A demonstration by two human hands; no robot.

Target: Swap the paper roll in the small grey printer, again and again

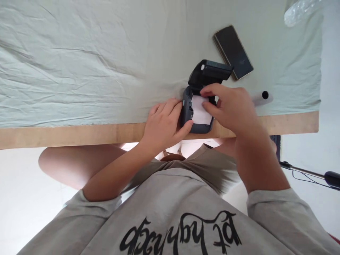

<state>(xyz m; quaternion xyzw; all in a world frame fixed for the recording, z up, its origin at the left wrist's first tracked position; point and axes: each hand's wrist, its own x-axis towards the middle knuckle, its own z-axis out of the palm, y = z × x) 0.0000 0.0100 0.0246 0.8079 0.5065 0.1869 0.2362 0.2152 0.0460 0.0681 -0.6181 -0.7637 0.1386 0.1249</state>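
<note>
A small dark portable printer (202, 128) lies near the front edge of the table, its black lid (209, 72) swung up and back. White paper (200, 115), apparently a roll, fills the bay inside. My left hand (163, 122) holds the printer's left side, thumb over the front left corner and the other fingers stretched beside the casing. From the right, my right hand (231, 106) reaches into the bay. Its thumb and index finger are bent onto the paper at the far side, the other fingers curled under and partly hidden.
A black smartphone (233, 53) lies just behind the lid. Right of my right hand is a white roll with a dark hollow core (265, 95). A clear plastic bottle (297, 14) lies at the far right. A pale green cloth (92, 71) covers the table behind its bare wooden edge (66, 136).
</note>
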